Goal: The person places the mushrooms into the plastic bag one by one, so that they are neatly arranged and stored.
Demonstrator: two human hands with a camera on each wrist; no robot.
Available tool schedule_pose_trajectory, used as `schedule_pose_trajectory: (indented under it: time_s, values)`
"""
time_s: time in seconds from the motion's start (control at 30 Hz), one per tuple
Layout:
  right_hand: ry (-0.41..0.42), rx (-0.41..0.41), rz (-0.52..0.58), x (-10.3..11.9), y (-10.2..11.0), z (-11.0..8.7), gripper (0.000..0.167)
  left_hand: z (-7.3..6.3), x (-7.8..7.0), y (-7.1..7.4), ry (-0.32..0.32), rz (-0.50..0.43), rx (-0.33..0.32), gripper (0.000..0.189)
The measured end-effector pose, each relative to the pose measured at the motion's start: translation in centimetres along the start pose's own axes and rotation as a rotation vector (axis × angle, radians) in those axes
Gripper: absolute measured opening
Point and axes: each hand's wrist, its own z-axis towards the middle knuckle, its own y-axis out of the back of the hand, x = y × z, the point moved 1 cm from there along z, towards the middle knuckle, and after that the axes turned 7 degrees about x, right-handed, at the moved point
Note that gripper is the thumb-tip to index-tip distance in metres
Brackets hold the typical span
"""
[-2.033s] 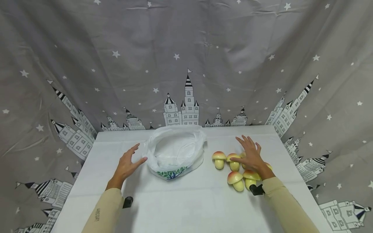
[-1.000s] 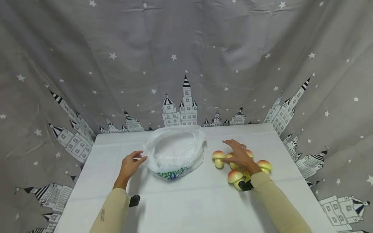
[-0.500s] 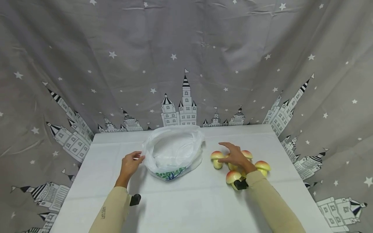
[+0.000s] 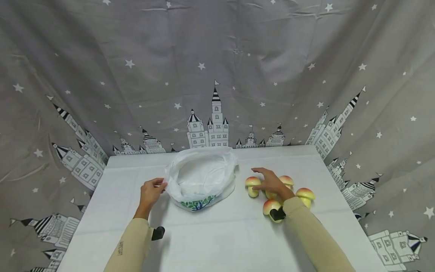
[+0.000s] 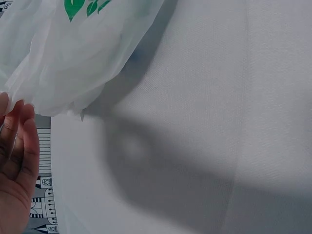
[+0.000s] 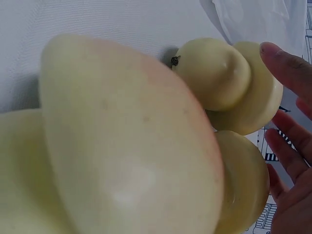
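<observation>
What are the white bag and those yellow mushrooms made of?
The bag looks like thin, soft plastic: it is crinkled and partly see-through. The mushrooms look like toys of smooth, painted plastic or coated foam, since they have a glossy skin with shiny highlights; looking alone can't settle which.

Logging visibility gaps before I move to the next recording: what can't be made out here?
Head: the right hand and right sleeve hide parts of the mushrooms, leaving their count unsure.
Head: lettering on the left sleeve, too small to read surely.
Left wrist: left hand and bag, cut off by frame edges.
Right wrist: the nearest mushroom hides parts of those behind.
</observation>
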Motion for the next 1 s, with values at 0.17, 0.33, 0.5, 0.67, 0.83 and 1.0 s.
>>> schedule_pose_trajectory:
  time_s: [0.17,0.33,0.5,0.67,0.83,1.0]
  values:
    - [-0.018,0.042,-0.041,-0.2,-0.2,0.4,0.069,0.0,0.0,-0.1,0.018,-0.041,0.006,0.032]
    - [0.000,0.055,-0.014,-0.5,-0.2,0.7,0.066,0.0,0.1,-0.1,0.038,-0.056,0.012,0.032]
    - [0.053,0.038,-0.012,-0.8,-0.3,0.7,0.063,0.0,0.1,-0.1,0.047,-0.069,0.020,0.032]
    - [-0.024,0.059,-0.039,-0.4,-0.3,0.9,0.063,0.1,0.2,-0.2,0.062,-0.082,0.021,0.033]
    - [-0.036,0.072,-0.067,-0.3,-0.4,1.1,0.061,0.1,0.2,-0.2,0.071,-0.087,0.022,0.033]
    - [-0.065,0.090,-0.079,-0.2,-0.2,1.1,0.059,1.0,1.1,-0.6,0.082,-0.081,0.002,0.033]
